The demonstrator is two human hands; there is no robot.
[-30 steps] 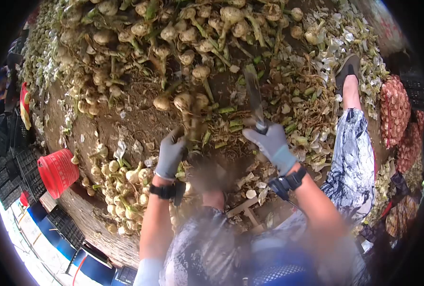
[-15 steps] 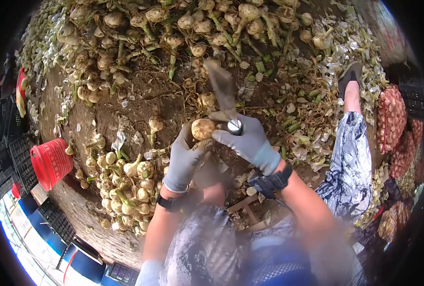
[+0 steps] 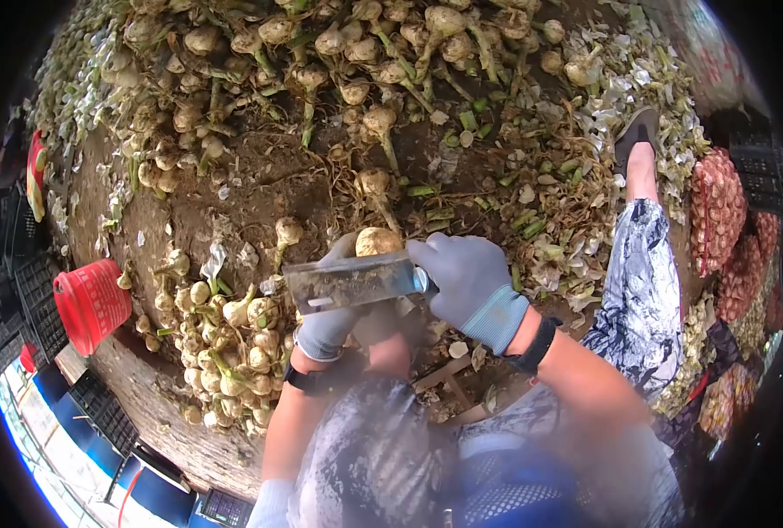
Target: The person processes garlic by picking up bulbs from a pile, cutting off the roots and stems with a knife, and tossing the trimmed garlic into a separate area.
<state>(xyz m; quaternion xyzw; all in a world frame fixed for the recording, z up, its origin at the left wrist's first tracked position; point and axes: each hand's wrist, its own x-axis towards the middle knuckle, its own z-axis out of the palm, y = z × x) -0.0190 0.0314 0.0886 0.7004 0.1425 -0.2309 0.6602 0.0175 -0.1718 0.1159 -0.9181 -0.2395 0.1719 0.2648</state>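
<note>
My left hand (image 3: pixel 328 333), in a grey glove, holds a garlic bulb (image 3: pixel 378 240); the knife covers part of this hand. My right hand (image 3: pixel 469 280), gloved as well, is closed round the handle of a broad-bladed knife (image 3: pixel 343 283). The blade points left, in front of my left hand and just below the bulb. Whether the edge touches the bulb I cannot tell. A pile of trimmed bulbs (image 3: pixel 233 348) lies to the left of my left hand. Beyond my hands, bulbs with stalks (image 3: pixel 378 123) lie on the soil.
At the left are a red bucket (image 3: pixel 95 305) and black crates (image 3: pixel 40 299). Red mesh sacks of bulbs (image 3: pixel 718 211) stand at the right. My outstretched leg (image 3: pixel 640 299) is on the right, among peelings (image 3: pixel 554 264) and cut stalks.
The knife has swung from pointing away from me to pointing left, across my left hand. My right hand has turned with it. The bulb stays in my left hand.
</note>
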